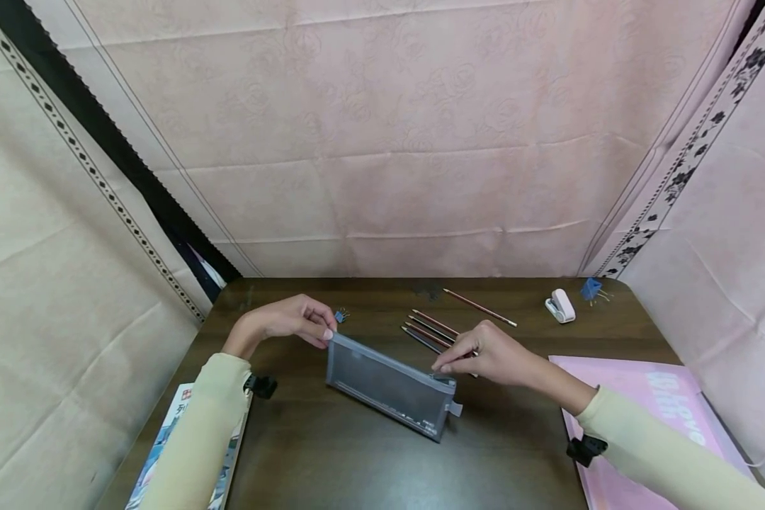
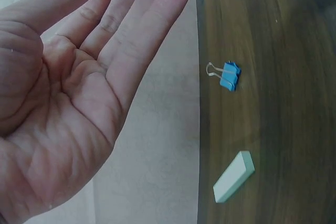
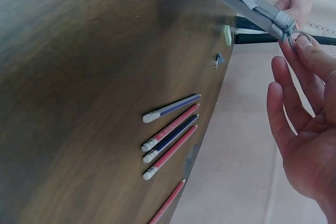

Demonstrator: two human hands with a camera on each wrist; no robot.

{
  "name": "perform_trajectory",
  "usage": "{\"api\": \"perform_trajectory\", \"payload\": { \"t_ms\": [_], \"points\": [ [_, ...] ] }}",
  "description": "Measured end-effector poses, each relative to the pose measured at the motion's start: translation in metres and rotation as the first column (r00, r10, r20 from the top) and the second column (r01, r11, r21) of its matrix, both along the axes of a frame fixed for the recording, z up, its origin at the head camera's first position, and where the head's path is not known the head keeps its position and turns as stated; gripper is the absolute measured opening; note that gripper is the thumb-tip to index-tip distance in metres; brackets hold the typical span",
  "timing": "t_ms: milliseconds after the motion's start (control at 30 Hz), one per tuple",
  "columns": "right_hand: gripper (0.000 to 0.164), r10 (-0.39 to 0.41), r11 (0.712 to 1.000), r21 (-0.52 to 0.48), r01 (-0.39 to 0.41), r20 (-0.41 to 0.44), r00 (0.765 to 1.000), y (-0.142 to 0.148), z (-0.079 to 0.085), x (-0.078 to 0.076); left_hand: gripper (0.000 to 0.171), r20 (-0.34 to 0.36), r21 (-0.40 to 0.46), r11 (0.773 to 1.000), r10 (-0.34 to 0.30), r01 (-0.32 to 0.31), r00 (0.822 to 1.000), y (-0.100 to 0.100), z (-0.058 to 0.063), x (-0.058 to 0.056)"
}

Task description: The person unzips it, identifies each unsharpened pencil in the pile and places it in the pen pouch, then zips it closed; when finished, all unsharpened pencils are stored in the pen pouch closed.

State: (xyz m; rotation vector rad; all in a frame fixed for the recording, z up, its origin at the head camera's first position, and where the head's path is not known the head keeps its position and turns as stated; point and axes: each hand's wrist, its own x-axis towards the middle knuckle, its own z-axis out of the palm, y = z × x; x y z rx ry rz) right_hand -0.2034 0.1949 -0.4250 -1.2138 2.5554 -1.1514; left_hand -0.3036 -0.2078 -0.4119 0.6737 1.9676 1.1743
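Observation:
A grey translucent zip pencil case (image 1: 389,386) is held tilted above the table in the head view. My left hand (image 1: 299,320) pinches its upper left corner between thumb and fingers. At the opposite top corner my right hand (image 1: 487,354) pinches the zipper's pull ring (image 3: 301,39), seen best in the right wrist view. That hand's other fingers (image 3: 283,114) are spread loosely. Behind the case several pencils (image 3: 170,128) lie side by side, partly covered by the right hand in the head view. One more red pencil (image 1: 481,307) lies apart, farther back.
A blue binder clip (image 2: 230,76) and a pale green-white eraser (image 2: 233,178) lie near the left hand. At the back right are a white stapler (image 1: 560,306) and another blue clip (image 1: 591,289). A pink folder (image 1: 650,397) lies right, a booklet (image 1: 166,439) left.

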Motion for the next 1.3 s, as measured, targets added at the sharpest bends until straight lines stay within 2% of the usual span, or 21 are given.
{"api": "perform_trajectory", "payload": {
  "t_ms": [300, 467, 633, 833, 967, 1100, 1200, 1300],
  "points": [
    [0.015, 0.001, 0.999, -0.044, -0.001, 0.014, 1.0, 0.011, -0.007, 0.004, 0.024, -0.008, -0.015, 0.999, 0.042, -0.042, 0.999, -0.013, -0.009, -0.001],
    [0.014, -0.027, 0.998, -0.061, 0.029, 0.037, 0.999, 0.015, -0.007, 0.006, 0.025, -0.011, -0.013, 0.998, 0.055, -0.055, 0.998, -0.014, -0.01, -0.001],
    [0.014, -0.031, 0.994, -0.105, 0.033, 0.022, 0.999, 0.016, -0.006, 0.009, 0.024, -0.021, -0.011, 0.998, 0.059, -0.059, 0.998, -0.013, -0.01, -0.003],
    [0.013, -0.032, 0.993, -0.116, 0.032, -0.002, 0.999, 0.018, -0.006, 0.008, 0.019, -0.08, -0.032, 0.998, 0.058, -0.06, 0.995, -0.009, -0.009, -0.002],
    [0.013, -0.042, 0.996, -0.085, 0.041, -0.013, 0.999, 0.021, -0.008, 0.004, 0.015, -0.121, -0.086, 0.994, 0.059, -0.07, 0.991, -0.003, -0.005, 0.002],
    [0.012, -0.109, 0.993, -0.05, 0.109, -0.004, 0.994, 0.025, -0.011, 0.003, 0.012, -0.11, -0.169, 0.982, 0.063, -0.081, 0.992, 0.001, 0.001, 0.009],
    [0.011, -0.158, 0.987, -0.014, 0.158, -0.004, 0.987, 0.025, -0.015, 0.002, 0.009, -0.13, -0.269, 0.96, 0.045, -0.079, 0.99, 0.004, 0.007, 0.019],
    [0.011, -0.18, 0.983, 0.026, 0.18, -0.024, 0.983, 0.021, -0.021, 0.0, 0.005, -0.175, -0.373, 0.925, 0.005, -0.071, 0.985, 0.008, 0.011, 0.029]
  ]
}}
